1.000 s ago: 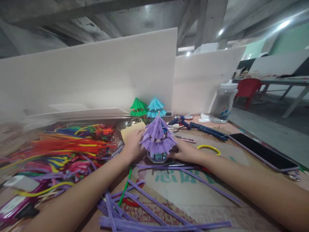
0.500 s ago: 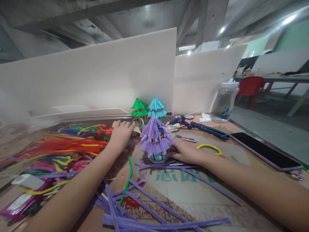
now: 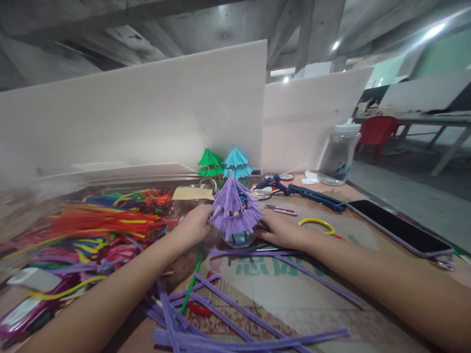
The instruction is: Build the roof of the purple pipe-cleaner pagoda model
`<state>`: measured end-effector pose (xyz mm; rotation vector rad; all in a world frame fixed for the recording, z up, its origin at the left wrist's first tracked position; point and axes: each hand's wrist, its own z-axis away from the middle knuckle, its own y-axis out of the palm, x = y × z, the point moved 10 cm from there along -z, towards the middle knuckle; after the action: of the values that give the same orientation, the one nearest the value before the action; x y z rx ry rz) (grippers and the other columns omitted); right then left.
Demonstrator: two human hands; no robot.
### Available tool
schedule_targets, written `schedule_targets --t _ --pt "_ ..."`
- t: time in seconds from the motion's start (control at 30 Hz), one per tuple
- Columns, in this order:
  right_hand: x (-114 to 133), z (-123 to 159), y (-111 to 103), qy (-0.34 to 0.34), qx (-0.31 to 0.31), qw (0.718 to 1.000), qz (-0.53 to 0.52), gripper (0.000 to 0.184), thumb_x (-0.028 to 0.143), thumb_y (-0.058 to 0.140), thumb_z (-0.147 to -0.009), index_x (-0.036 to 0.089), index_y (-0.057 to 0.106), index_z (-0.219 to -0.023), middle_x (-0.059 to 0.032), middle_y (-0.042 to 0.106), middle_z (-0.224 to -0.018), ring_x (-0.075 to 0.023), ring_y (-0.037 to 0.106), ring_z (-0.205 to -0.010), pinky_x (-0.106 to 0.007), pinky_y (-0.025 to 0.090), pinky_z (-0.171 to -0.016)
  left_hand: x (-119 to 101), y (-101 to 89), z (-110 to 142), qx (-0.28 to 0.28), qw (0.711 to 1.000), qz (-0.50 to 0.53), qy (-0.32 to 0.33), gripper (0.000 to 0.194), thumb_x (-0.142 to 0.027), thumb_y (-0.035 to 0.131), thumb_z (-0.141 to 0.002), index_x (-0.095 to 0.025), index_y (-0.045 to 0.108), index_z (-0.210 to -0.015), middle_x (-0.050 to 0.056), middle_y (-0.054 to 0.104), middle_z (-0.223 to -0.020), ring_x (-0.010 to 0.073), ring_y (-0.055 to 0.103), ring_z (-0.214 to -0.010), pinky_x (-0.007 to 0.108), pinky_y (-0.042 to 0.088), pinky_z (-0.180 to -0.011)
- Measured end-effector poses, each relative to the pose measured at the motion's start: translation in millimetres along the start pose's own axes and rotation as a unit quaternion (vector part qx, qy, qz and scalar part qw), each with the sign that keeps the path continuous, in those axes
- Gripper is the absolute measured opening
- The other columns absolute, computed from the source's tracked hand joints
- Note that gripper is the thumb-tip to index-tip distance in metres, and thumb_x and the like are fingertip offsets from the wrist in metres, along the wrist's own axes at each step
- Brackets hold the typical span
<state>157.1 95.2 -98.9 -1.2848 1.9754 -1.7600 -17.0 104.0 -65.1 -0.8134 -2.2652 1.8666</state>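
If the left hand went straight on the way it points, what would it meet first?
Most likely the purple two-tiered model, right by the left hand; they may already touch, but depth is unclear.

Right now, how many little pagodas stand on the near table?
3: purple one between left hand and right hand; green one and light-blue one behind it. More may be hidden.

No wording can be read: the green characters (image 3: pixel 287 266) on the cardboard (image 3: pixel 312 299) (partly crossed by purple strips (image 3: pixel 320 281)), its red print (image 3: pixel 235 318) and the bottle's (image 3: pixel 331 154) red-and-blue mark (image 3: pixel 341 169) are all unclear.
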Motion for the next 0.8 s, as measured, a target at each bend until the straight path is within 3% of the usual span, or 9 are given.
schedule_targets --t 0.1,0.2,0.27,0.3,0.37,0.47,0.63,0.8 --pt "-3.0 -0.2 -0.6 0.011 -0.008 1.000 0.012 0.026 0.034 0.062 -0.087 0.020 0.063 -0.109 -0.0097 0.065 -0.108 -0.0235 0.059 -0.098 -0.034 0.045 -0.084 11.3 25.0 6.3 0.089 0.973 0.207 -0.058 0.053 -0.012 0.058 -0.069 -0.016 0.061 -0.121 0.005 0.070 -0.103 0.0223 0.065 -0.092 0.031 0.051 -0.081" --pt "-12.1 -0.7 -1.3 0.044 -0.017 0.998 0.035 0.023 0.035 0.059 -0.088 0.018 0.065 -0.102 -0.0110 0.065 -0.105 -0.0232 0.059 -0.092 -0.033 0.044 -0.079 13.7 45.8 9.2 0.162 0.905 0.385 -0.082 0.080 -0.025 0.069 -0.073 -0.017 0.036 -0.146 0.005 0.070 -0.105 0.0199 0.066 -0.092 0.029 0.053 -0.080" --pt "-18.3 -0.7 -1.6 0.066 -0.019 0.996 0.049 0.023 0.037 0.058 -0.089 0.016 0.065 -0.096 -0.0111 0.066 -0.099 -0.0226 0.059 -0.087 -0.032 0.044 -0.075 11.7 52.7 6.2 0.154 0.875 0.453 -0.077 0.085 -0.032 0.073 -0.074 -0.016 0.033 -0.147 0.008 0.070 -0.108 0.0212 0.065 -0.097 0.033 0.052 -0.085" --pt "-20.2 -0.6 -1.9 0.072 -0.021 0.996 0.053 0.023 0.038 0.057 -0.090 0.016 0.064 -0.095 -0.0110 0.066 -0.097 -0.0225 0.059 -0.086 -0.032 0.043 -0.074 13.0 53.2 3.1 0.121 0.872 0.468 -0.075 0.084 -0.034 0.076 -0.072 -0.016 0.036 -0.144 0.010 0.069 -0.111 0.0219 0.064 -0.100 0.034 0.051 -0.087" --pt "-21.3 -0.4 -3.3 0.077 -0.025 0.995 0.056 0.023 0.037 0.057 -0.090 0.016 0.064 -0.096 -0.0112 0.065 -0.096 -0.0226 0.059 -0.086 -0.031 0.042 -0.074 11.4 52.2 -2.1 0.045 0.877 0.477 -0.044 0.078 -0.038 0.078 -0.071 -0.016 0.043 -0.137 0.012 0.067 -0.118 0.0237 0.062 -0.107 0.036 0.049 -0.094" --pt "-20.2 -0.2 -4.4 0.078 -0.023 0.995 0.058 0.022 0.036 0.057 -0.090 0.016 0.064 -0.095 -0.0111 0.066 -0.095 -0.0228 0.059 -0.087 -0.031 0.042 -0.074 14.1 57.1 -3.1 -0.030 0.907 0.418 -0.040 0.069 -0.044 0.073 -0.076 -0.018 0.044 -0.133 0.010 0.068 -0.114 0.0231 0.063 -0.103 0.035 0.051 -0.089" --pt "-19.8 -0.7 -4.2 0.083 -0.009 0.993 0.080 0.024 0.037 0.055 -0.091 0.016 0.065 -0.095 -0.0114 0.066 -0.091 -0.0237 0.060 -0.087 -0.031 0.042 -0.074 1.8 54.1 -0.5 -0.040 0.974 0.222 0.022 0.039 -0.046 0.065 -0.083 -0.016 0.063 -0.108 0.006 0.070 -0.098 0.0217 0.065 -0.088 0.032 0.050 -0.079" --pt "-18.5 -1.1 -2.8 0.079 0.002 0.994 0.081 0.024 0.038 0.054 -0.091 0.017 0.065 -0.096 -0.0118 0.067 -0.098 -0.0246 0.061 -0.092 -0.032 0.043 -0.076 -12.1 39.7 4.1 -0.081 0.987 0.110 0.084 0.021 -0.035 0.061 -0.088 -0.016 0.067 -0.093 0.006 0.070 -0.096 0.0212 0.064 -0.089 0.031 0.048 -0.081"
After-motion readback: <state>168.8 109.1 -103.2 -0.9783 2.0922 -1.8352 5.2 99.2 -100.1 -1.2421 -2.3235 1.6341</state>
